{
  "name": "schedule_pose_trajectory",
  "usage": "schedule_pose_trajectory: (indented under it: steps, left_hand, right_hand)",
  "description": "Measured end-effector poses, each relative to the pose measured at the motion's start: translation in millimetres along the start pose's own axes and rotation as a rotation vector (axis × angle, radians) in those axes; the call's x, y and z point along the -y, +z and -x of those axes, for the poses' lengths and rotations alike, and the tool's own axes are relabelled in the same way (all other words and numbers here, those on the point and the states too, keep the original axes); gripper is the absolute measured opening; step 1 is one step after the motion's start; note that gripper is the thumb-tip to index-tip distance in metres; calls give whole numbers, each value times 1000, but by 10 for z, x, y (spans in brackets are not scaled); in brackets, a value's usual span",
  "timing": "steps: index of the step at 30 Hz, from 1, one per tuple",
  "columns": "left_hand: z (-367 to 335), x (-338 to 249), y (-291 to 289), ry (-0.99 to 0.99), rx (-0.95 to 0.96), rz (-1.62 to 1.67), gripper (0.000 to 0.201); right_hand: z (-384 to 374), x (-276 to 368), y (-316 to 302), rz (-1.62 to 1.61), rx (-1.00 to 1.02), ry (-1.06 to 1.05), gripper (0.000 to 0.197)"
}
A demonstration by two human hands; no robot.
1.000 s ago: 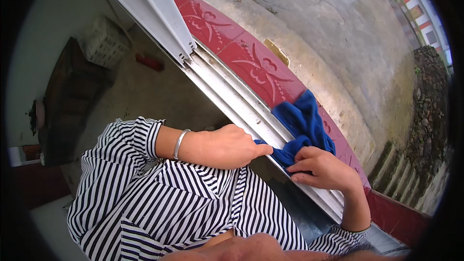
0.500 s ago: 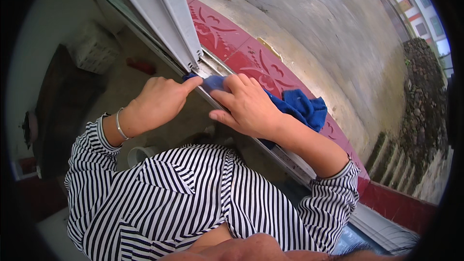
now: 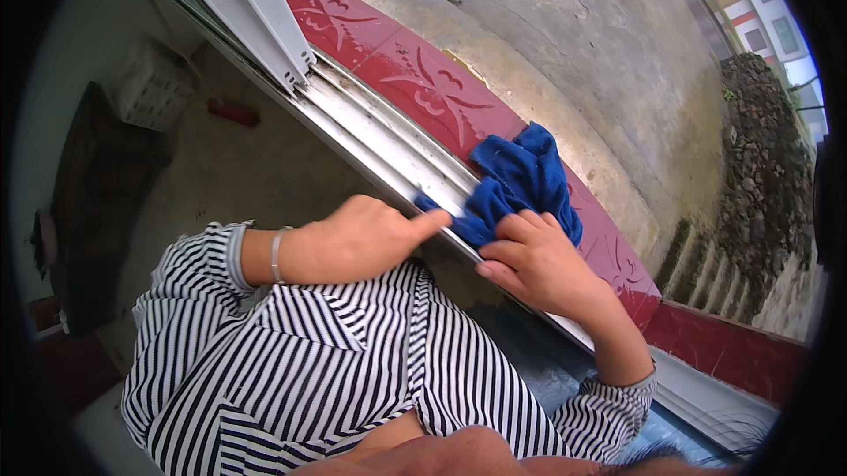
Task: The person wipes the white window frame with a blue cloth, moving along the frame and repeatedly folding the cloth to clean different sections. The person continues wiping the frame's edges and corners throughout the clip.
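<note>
A blue cloth (image 3: 525, 178) lies bunched across the white window track (image 3: 379, 136) and the red tiled sill (image 3: 422, 79) outside it. One end of the cloth is pressed into the track's grooves. My left hand (image 3: 362, 239), a silver bangle at its wrist, is closed with thumb and fingers on the cloth's near corner. On the cloth's near side, my right hand (image 3: 547, 266) grips it with bent fingers, also over the track. The grooves between the hands and the sliding sash (image 3: 247, 13) lie uncovered, with dark specks of dirt in them.
Indoors to the left are a white box or basket (image 3: 152, 83), a red object (image 3: 234, 112) on the floor and a dark piece of furniture (image 3: 97, 202). Outside are wet concrete ground (image 3: 609, 61), mossy steps (image 3: 719, 269) and a rubble bank (image 3: 763, 149).
Both hands and the cloth have slid along the track away from the sash, toward the lower right. The stretch of track beside the sash is now uncovered, and the cloth is more bunched.
</note>
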State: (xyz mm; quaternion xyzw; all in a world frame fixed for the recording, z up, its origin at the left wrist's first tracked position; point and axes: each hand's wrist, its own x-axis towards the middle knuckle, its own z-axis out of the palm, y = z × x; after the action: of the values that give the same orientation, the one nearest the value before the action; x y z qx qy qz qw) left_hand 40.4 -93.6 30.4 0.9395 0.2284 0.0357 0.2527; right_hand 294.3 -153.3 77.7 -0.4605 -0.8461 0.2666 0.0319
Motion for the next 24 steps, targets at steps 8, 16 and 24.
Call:
schedule_pose_trajectory:
  steps: [8,16,24]
  left_hand:
    - [-228,-260,69,127,147,-87,36]
    - [416,427,-233,-182,-152,-246,42]
    - [630,921,-489,-344,-291,-293,39]
  right_hand:
    - [414,-35,-183,-21,261,111,32]
    - [-633,268,140,135,-36,-113,38]
    - [-1779,365,201,183,-162,-267,33]
